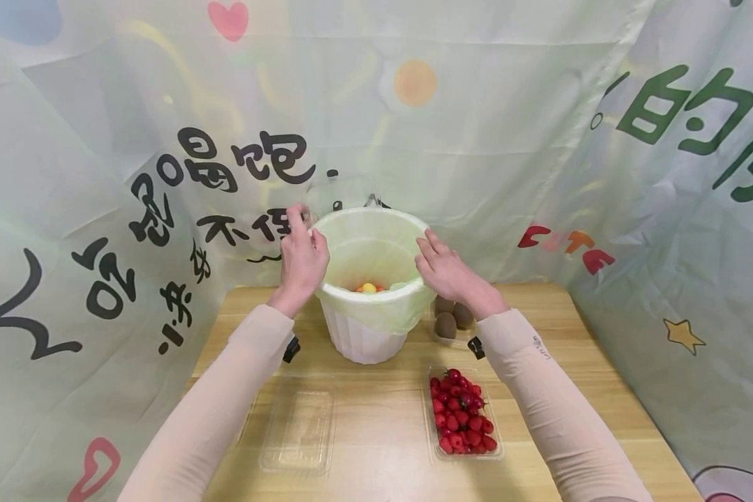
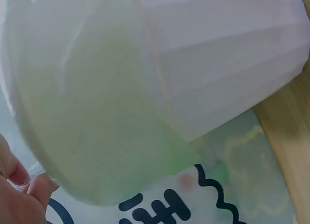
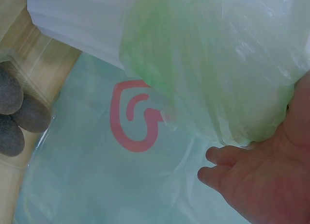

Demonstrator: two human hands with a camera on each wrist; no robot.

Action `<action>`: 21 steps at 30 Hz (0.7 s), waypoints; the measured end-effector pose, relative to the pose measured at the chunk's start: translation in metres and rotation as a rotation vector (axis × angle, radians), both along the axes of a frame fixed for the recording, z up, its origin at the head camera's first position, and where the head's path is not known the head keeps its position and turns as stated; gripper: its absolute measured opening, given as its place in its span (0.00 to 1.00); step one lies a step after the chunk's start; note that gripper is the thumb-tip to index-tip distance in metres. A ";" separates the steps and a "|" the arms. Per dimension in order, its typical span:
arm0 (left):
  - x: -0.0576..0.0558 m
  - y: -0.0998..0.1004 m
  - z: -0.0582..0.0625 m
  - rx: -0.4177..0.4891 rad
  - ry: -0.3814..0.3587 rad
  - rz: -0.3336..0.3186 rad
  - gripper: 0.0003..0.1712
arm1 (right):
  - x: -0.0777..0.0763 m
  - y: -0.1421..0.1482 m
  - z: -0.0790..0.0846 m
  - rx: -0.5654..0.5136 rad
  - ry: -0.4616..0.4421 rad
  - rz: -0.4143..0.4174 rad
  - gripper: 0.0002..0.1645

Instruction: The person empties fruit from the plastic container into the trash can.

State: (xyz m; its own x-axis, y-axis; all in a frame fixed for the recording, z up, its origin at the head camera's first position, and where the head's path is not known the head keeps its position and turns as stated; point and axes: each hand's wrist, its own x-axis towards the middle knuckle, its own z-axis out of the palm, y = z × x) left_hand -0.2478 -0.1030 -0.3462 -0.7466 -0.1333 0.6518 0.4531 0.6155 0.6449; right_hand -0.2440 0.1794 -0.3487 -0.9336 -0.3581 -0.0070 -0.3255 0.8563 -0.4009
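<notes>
A white ribbed bin (image 1: 364, 341) stands on the table, lined with a pale green plastic bag (image 1: 408, 317) folded over its rim. Small yellow and orange-red round things (image 1: 369, 287) lie at its bottom. At the bin's left rim, my left hand (image 1: 304, 261) pinches a thin clear plastic piece (image 2: 35, 176) between thumb and finger. It looks like a clear container (image 1: 345, 192) held up behind the rim, though its outline is faint. My right hand (image 1: 447, 272) rests against the bagged right rim with fairly straight fingers; some fingers are hidden behind the bag in the right wrist view.
A clear box of red berries (image 1: 463, 418) sits at the front right. Behind it, a clear tray holds brown kiwis (image 1: 447, 325), partly under my right forearm. A clear container (image 1: 298, 429) lies front left. Printed cloth (image 1: 477, 125) hangs round the wooden table (image 1: 383, 411).
</notes>
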 end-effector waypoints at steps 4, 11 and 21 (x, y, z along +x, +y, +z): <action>0.003 -0.002 0.007 0.010 0.004 -0.026 0.23 | 0.000 0.000 0.000 -0.002 0.008 0.001 0.40; 0.011 -0.003 0.021 0.015 -0.063 -0.040 0.24 | 0.001 -0.001 0.000 -0.006 0.011 0.000 0.40; 0.021 -0.006 0.039 0.016 -0.159 -0.078 0.25 | 0.001 0.001 0.000 -0.004 0.015 0.006 0.40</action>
State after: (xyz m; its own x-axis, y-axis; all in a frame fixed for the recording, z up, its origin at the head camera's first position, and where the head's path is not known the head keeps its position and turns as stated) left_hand -0.2265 -0.1092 -0.3071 -0.8486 -0.0805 0.5229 0.3903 0.5718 0.7216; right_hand -0.2431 0.1802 -0.3490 -0.9315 -0.3637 0.0084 -0.3365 0.8528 -0.3995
